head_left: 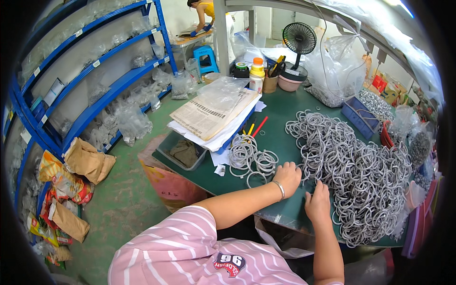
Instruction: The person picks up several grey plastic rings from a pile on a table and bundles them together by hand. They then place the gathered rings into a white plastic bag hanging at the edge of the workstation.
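Observation:
A large heap of grey metal rings [351, 175] covers the right half of the green table [280, 133]. My left hand [288, 176], with a bracelet at its wrist, is closed with fingers bent down at the heap's left edge; what lies under them is hidden. Close by on the right, my right hand [318, 203] has its thumb apart from its fingers at the heap's near edge, and nothing shows between them. A smaller group of rings [243, 154] lies left of my left hand, with a single ring [256, 179] at its near side.
Left of the rings are a clear plastic bin [181, 151] and stacked newspapers [213, 114]. Farther back stand a bottle [257, 76], a black fan [299, 39] and a blue tray [361, 117]. Blue shelves [95, 66] line the left wall; a person [207, 18] works at the back.

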The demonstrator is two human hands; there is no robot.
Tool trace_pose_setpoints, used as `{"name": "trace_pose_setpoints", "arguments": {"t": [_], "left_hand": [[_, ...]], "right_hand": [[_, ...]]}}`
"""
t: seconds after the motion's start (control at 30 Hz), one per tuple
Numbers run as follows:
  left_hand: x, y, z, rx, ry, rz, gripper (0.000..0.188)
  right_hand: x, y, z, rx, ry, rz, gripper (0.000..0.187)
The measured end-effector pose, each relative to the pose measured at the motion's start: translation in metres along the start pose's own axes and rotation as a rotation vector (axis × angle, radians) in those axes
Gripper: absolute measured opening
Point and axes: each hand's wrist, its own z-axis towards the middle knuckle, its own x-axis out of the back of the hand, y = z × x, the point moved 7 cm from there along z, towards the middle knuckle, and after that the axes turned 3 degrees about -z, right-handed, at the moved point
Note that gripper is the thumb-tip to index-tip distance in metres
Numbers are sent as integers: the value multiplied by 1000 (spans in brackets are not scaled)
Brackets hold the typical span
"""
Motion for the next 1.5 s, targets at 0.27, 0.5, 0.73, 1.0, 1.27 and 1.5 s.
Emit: {"name": "trace_pose_setpoints", "arguments": {"t": [0.27,0.5,0.73,1.0,1.27,1.5], "left_hand": [[2,12,-2,22,12,65,25],[12,-27,11,97,-169,-146,40],[14,-6,5,169,-247,-207,56],[-3,-16,12,323,-195,-410,52],[8,-7,1,213,-69,-253,38],[17,-13,-6,147,48,-280,33]], "right_hand": [[-14,35,17,-634,-242,869,15],[6,23,44,-542,133,821,17],[-25,14,8,-752,42,1255,16],[-35,34,66,-400,23,707,18],[43,19,91,-249,178,361,17],[-21,20,18,-710,-123,1328,10]]}}
